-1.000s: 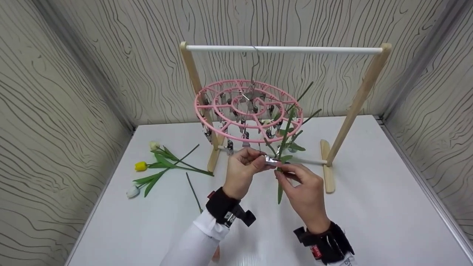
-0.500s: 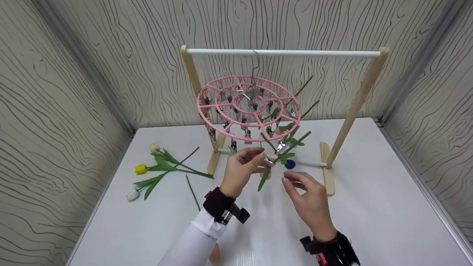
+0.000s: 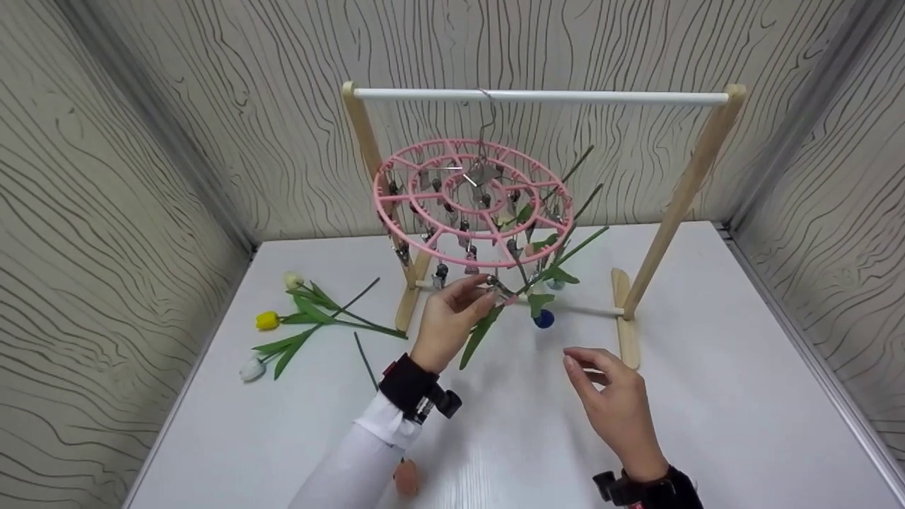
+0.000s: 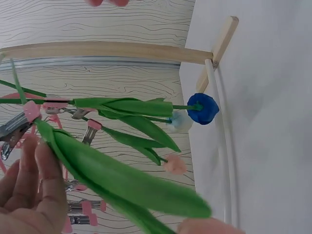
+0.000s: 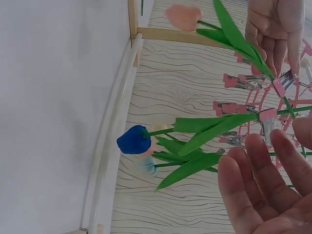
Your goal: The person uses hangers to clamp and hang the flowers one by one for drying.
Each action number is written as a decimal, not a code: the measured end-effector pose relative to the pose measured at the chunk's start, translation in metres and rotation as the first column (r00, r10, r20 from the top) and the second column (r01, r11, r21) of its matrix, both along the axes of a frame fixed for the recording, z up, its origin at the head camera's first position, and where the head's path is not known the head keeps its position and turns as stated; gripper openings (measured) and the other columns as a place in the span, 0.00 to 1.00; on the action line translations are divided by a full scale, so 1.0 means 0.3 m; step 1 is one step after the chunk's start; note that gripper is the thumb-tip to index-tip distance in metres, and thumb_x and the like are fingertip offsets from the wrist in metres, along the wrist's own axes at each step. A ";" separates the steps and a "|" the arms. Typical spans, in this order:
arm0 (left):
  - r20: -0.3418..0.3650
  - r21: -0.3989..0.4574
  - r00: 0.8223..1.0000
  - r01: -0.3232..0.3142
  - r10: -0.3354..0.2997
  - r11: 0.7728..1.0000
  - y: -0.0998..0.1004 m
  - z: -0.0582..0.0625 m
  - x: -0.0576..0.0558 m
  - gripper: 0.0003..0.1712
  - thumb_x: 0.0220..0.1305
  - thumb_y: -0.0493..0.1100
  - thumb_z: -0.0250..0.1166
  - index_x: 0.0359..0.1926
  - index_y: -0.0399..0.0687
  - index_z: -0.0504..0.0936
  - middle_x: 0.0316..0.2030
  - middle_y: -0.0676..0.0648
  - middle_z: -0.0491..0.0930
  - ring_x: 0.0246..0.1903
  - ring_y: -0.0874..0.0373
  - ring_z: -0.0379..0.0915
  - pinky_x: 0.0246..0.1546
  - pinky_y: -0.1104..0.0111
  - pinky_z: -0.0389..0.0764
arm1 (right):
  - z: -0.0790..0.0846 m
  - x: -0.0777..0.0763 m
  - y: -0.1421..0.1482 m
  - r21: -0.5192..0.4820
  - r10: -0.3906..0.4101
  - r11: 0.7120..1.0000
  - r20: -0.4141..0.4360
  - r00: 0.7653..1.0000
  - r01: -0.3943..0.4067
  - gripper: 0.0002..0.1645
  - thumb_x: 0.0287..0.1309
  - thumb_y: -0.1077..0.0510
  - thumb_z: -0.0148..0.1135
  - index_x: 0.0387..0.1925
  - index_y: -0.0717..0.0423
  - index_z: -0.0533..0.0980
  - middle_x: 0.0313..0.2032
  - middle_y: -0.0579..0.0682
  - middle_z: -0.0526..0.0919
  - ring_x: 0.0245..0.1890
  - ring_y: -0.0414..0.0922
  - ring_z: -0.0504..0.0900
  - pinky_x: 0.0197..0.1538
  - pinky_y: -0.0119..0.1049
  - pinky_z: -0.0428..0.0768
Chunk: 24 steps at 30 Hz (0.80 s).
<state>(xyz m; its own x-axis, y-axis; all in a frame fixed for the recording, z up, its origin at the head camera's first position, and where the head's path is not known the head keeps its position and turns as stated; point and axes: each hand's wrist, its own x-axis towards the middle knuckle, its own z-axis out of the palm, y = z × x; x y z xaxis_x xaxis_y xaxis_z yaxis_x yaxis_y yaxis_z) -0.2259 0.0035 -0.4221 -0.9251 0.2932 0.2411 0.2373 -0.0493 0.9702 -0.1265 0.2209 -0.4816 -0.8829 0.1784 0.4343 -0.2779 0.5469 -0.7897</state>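
In the head view my left hand (image 3: 452, 318) is at a small metal clip on the front rim of the round pink hanger (image 3: 474, 265). That clip (image 5: 279, 87) bites the stem of a peach tulip (image 5: 184, 17). My left fingertips lie right at the clip's handles, fingers fairly straight in the right wrist view. The tulip's long leaf (image 4: 126, 180) crosses the left wrist view, and its stem slants up to the right. My right hand (image 3: 611, 399) is off to the right, relaxed and holding nothing. A blue tulip (image 4: 202, 108) hangs head down from a neighbouring clip.
The hanger hooks over the white bar (image 3: 601, 95) of a wooden stand (image 3: 682, 201). Several other clips and clipped tulips hang from it. Left on the table lie a yellow tulip (image 3: 267, 320), a white tulip (image 3: 252, 368) and a cream one; another peach tulip (image 3: 406, 477) lies near the left sleeve.
My right hand has left the stem and drawn back right and down. The clipped tulip has swung, its leaf end going left and its stem end tipping right. The left hand has shifted slightly left.
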 end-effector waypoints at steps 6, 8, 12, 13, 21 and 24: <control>-0.023 -0.083 1.000 -0.020 0.018 0.996 -0.026 -0.005 0.020 0.23 0.60 0.40 0.63 0.56 0.40 0.73 0.39 0.45 0.80 0.40 0.56 0.77 0.40 0.68 0.78 | -0.029 0.016 0.027 0.037 -0.036 0.999 0.022 0.999 0.035 0.09 0.58 0.53 0.60 0.39 0.51 0.80 0.35 0.41 0.82 0.35 0.37 0.80 0.37 0.29 0.79; -0.037 -0.107 0.999 -0.025 0.021 0.994 -0.039 -0.015 0.027 0.23 0.60 0.41 0.63 0.56 0.40 0.73 0.40 0.46 0.80 0.41 0.56 0.76 0.41 0.68 0.78 | -0.040 0.021 0.038 0.048 -0.042 0.998 0.019 0.999 0.041 0.10 0.59 0.54 0.60 0.40 0.52 0.80 0.36 0.42 0.82 0.35 0.37 0.80 0.36 0.27 0.78; -0.075 -0.118 0.997 -0.032 0.023 0.993 -0.070 -0.040 0.041 0.23 0.59 0.40 0.64 0.56 0.39 0.73 0.42 0.42 0.79 0.43 0.53 0.76 0.43 0.67 0.77 | -0.062 0.034 0.059 0.044 -0.071 0.997 0.035 0.997 0.070 0.08 0.58 0.55 0.61 0.39 0.51 0.80 0.35 0.41 0.82 0.35 0.37 0.80 0.36 0.25 0.78; -0.083 -0.116 0.996 -0.033 0.023 0.993 -0.080 -0.047 0.045 0.24 0.59 0.39 0.64 0.56 0.38 0.73 0.42 0.41 0.79 0.43 0.52 0.76 0.44 0.66 0.77 | -0.066 0.039 0.064 0.042 -0.080 0.996 0.044 0.996 0.078 0.08 0.58 0.55 0.61 0.39 0.50 0.80 0.35 0.40 0.82 0.35 0.37 0.80 0.36 0.24 0.77; -0.105 -0.135 0.992 -0.077 0.063 0.988 -0.174 -0.111 0.087 0.23 0.58 0.36 0.64 0.54 0.31 0.73 0.43 0.36 0.77 0.44 0.45 0.75 0.44 0.64 0.77 | -0.086 0.081 0.095 0.043 -0.149 0.989 0.119 0.982 0.144 0.07 0.57 0.54 0.61 0.38 0.48 0.81 0.34 0.39 0.82 0.35 0.36 0.80 0.37 0.24 0.77; -0.087 -0.166 0.989 -0.131 0.118 0.977 -0.218 -0.154 0.090 0.21 0.59 0.37 0.64 0.53 0.33 0.74 0.42 0.37 0.78 0.44 0.48 0.75 0.44 0.63 0.77 | -0.092 0.095 0.104 0.042 -0.174 0.985 0.141 0.975 0.170 0.08 0.57 0.52 0.61 0.38 0.47 0.81 0.34 0.38 0.82 0.35 0.35 0.80 0.37 0.24 0.77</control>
<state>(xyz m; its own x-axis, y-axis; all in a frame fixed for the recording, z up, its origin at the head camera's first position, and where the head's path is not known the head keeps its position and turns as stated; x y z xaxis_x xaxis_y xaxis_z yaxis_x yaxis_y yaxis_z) -0.1989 -0.0618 -0.4683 -0.9378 0.2199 0.2685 0.3046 0.1505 0.9405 -0.0979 0.2521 -0.5094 -0.8937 0.3221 0.3123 -0.0624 0.6000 -0.7976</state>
